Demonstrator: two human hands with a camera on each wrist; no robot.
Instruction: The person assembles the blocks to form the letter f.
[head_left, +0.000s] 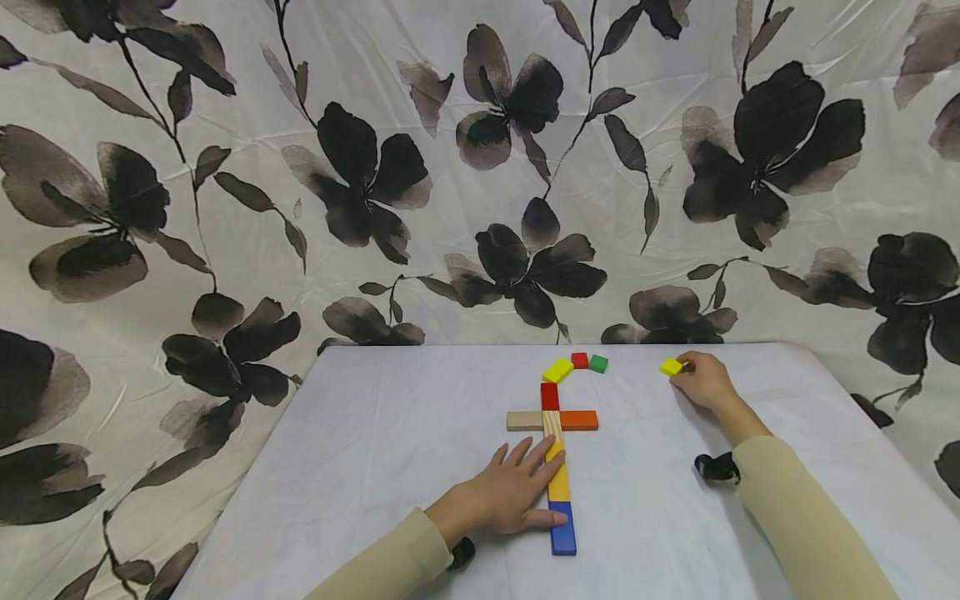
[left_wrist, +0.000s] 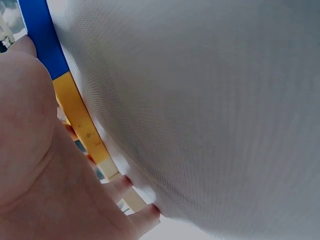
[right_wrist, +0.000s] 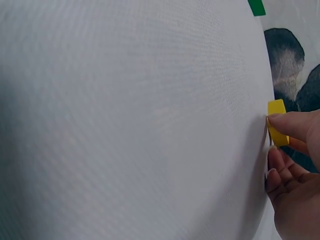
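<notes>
Nearest us, a blue block (head_left: pixel 563 529) ends a line of flat blocks on the white worktop (head_left: pixel 375 467). Our left hand (head_left: pixel 510 492) lies flat beside the line, released, its straight fingers (head_left: pixel 551 450) resting over the yellow block (head_left: pixel 558 479) and the plain wood strip (head_left: pixel 552 425) above it. Further out, a wood bar (head_left: pixel 523 421) and an orange block (head_left: pixel 579 420) form a crossbar, with a red block (head_left: pixel 550 396) beyond them. At the far end sit a yellow tile (head_left: pixel 557 370), a red cube (head_left: pixel 579 360) and a green cube (head_left: pixel 597 363). Well right, near the far edge, our right hand (head_left: pixel 701 382) pinches a small yellow cube (head_left: pixel 671 367) on the worktop. A floral curtain (head_left: pixel 300 167) hangs behind.
</notes>
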